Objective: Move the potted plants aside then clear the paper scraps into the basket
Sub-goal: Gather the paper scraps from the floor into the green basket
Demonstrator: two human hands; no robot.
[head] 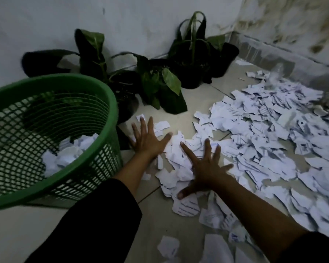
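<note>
both hands are laid flat on the floor with fingers spread wide, nothing gripped in either. the left hand [148,138] is pressed down at the near-left edge of the paper scraps [254,141], just beside the basket, with a few loose pieces under its fingertips. the right hand [207,168] is planted on top of the heaped scraps, thumb stretched back toward the camera. dark sleeves are seen on both forearms. the torn white scraps, many printed with lines, are strewn in a broad band across the tiled floor [196,99] from the hands out to the right and far side. the green mesh basket [51,137] is seen at the left, tilted toward the camera, with some crumpled paper already lying inside. behind it, the potted plants [160,80] in dark pots are gathered against the white wall [65,21], near the corner, apart from most of the scraps. a stained wall is seen at the far right.
</note>
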